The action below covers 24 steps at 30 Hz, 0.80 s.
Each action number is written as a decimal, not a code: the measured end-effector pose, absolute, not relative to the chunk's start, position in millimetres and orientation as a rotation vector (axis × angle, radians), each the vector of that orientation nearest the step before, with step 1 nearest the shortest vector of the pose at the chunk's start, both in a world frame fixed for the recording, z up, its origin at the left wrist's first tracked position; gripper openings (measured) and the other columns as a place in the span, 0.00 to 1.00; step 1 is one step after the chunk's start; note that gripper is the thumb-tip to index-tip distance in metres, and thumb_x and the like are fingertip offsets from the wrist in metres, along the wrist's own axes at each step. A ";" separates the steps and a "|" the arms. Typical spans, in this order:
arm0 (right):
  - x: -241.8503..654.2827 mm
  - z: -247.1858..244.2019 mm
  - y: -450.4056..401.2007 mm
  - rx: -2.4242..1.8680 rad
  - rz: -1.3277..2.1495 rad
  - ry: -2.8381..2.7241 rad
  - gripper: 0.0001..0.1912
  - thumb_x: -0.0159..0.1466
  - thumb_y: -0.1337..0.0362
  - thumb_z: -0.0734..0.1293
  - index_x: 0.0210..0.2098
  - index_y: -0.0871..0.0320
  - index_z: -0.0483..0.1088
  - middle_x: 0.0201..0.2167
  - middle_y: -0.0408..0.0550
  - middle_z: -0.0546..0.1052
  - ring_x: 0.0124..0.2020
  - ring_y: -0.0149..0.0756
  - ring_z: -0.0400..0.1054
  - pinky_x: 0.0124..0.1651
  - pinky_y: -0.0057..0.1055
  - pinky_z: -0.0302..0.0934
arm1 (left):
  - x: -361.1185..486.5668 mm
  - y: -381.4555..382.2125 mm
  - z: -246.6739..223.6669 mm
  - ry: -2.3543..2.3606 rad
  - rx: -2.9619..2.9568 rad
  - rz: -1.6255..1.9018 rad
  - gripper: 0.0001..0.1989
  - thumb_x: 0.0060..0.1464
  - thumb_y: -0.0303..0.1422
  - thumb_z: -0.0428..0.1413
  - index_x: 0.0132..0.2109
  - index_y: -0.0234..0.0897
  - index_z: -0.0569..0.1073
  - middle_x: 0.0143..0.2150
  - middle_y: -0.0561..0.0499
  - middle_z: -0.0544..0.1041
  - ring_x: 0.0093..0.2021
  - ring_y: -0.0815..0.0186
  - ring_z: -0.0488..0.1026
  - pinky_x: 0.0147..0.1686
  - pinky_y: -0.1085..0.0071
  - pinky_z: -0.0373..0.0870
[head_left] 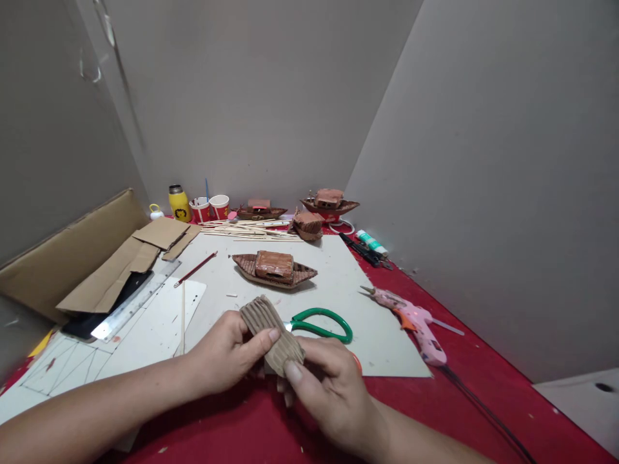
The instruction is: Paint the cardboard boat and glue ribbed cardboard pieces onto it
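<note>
Corrugated cardboard (271, 334) sits between both hands (227, 354), thumbs on top.

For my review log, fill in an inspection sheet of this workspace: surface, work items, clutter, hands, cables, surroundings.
Surface: red tabletop, partly covered by a pale sheet.
Work items: corrugated cardboard piece held up; model boat beyond it.
Clutter: green-handled scissors, pink glue gun, thin sticks, cardboard scraps, ruler.
Left hand: pinches the piece, thumb on top.
Right hand: pinches its near end.
Cables: dark cord runs from the glue gun out of the picture.
Surroundings: grey walls; co-workers, nothing seen.
</note>
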State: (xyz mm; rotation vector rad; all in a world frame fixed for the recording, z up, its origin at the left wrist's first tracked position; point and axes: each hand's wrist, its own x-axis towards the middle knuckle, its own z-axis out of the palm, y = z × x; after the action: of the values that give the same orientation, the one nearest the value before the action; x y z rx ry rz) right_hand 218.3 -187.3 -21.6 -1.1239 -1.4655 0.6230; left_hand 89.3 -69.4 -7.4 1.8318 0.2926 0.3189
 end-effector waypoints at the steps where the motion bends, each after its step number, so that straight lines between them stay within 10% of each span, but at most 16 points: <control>1: 217.7 -21.9 -187.5 -1.162 0.734 -1.414 0.20 0.66 0.52 0.59 0.25 0.58 0.67 0.19 0.44 0.70 0.19 0.30 0.65 0.23 0.26 0.59 | 88.5 -69.1 -7.2 0.308 1.925 0.394 0.19 0.63 0.39 0.48 0.27 0.33 0.69 0.22 0.53 0.70 0.23 0.72 0.65 0.25 0.76 0.62; 5: 215.5 -23.5 -184.0 -1.255 1.094 -1.187 0.27 0.63 0.41 0.59 0.24 0.59 0.64 0.19 0.43 0.68 0.17 0.28 0.63 0.19 0.25 0.57 | 84.8 -69.3 -7.0 0.257 2.220 0.544 0.17 0.64 0.33 0.46 0.27 0.34 0.70 0.24 0.52 0.72 0.25 0.71 0.67 0.29 0.76 0.64; 24: 212.5 -24.6 -192.2 -1.306 0.877 -1.424 0.23 0.71 0.53 0.51 0.25 0.57 0.62 0.16 0.43 0.67 0.15 0.29 0.64 0.19 0.25 0.56 | 80.4 -7.5 32.2 0.720 1.720 0.859 0.16 0.55 0.37 0.56 0.26 0.30 0.76 0.18 0.48 0.77 0.17 0.67 0.73 0.19 0.75 0.72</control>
State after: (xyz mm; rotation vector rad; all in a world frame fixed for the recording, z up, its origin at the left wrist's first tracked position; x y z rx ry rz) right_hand 212.5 -192.2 -24.6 -1.3063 -1.4242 0.8770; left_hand 80.4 -7.5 32.2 1.7198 0.7197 0.8591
